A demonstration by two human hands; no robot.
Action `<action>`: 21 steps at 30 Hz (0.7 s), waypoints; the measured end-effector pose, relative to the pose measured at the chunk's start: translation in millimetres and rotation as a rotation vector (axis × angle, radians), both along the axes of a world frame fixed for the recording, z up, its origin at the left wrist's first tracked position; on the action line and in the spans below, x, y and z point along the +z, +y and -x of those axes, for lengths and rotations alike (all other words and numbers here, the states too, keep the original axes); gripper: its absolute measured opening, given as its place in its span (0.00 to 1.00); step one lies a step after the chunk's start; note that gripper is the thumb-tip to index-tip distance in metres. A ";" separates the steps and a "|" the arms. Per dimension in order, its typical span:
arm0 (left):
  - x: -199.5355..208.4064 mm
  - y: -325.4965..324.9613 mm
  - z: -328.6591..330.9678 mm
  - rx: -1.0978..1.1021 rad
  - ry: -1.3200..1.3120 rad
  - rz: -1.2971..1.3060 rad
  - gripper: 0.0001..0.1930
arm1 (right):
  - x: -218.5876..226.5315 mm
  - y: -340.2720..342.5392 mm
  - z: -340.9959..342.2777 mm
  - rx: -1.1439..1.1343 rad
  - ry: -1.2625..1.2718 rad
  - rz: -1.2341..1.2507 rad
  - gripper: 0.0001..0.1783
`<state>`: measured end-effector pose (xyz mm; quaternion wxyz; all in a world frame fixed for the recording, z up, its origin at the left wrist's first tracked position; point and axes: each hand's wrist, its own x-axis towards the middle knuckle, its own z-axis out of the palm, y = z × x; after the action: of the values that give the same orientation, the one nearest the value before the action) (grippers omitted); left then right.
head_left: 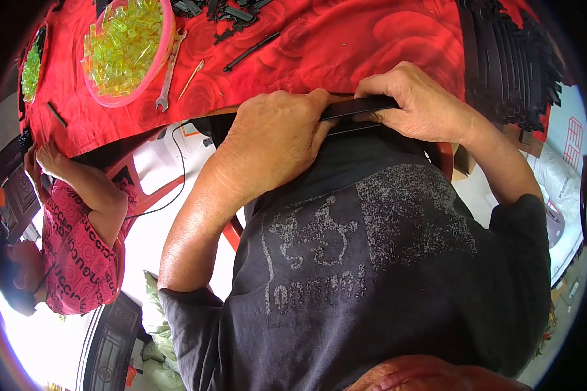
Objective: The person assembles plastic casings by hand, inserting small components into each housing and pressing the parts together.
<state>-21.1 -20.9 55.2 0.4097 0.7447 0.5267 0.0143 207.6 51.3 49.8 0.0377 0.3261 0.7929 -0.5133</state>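
A flat, dark strip (pixel 360 106) lies level between my hands, just off the front edge of the red-covered table. My left hand (pixel 280 133) is wrapped round its left end, knuckles up. At the other end, my right hand (pixel 419 104) pinches the strip between the thumb below and fingers above. The palms hide both ends, and a second dark edge shows just beneath it. On the cloth beyond lies a thin black rod (pixel 252 52). Many long black strips (pixel 502 65) are stacked at the table's right side.
A pink-rimmed basket (pixel 120 103) of yellow-green clear plastic pieces stands at the far left, beside a wrench (pixel 169 73) and a thin wooden stick (pixel 191 78). Small black parts (pixel 238 14) lie farther back. Another person in a red patterned shirt (pixel 78 254) sits at the left.
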 end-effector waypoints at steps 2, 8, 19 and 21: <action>-2.0 -0.2 4.7 -0.003 -0.016 -0.010 0.12 | -2.8 -1.1 -2.4 -0.020 0.001 0.007 0.13; -2.8 1.7 10.1 0.007 -0.081 -0.040 0.12 | 0.6 2.4 -2.2 -0.025 -0.008 0.047 0.10; -3.7 7.4 13.0 0.019 -0.160 -0.040 0.12 | -5.0 0.7 -5.0 0.009 -0.011 0.029 0.11; -3.7 7.3 13.0 0.025 -0.174 -0.056 0.12 | -7.7 -1.0 -5.6 -0.026 0.024 0.047 0.11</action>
<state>-34.0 -13.6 51.4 0.4328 0.7452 0.4976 0.0989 213.2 50.3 42.1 0.0292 0.3293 0.7768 -0.5361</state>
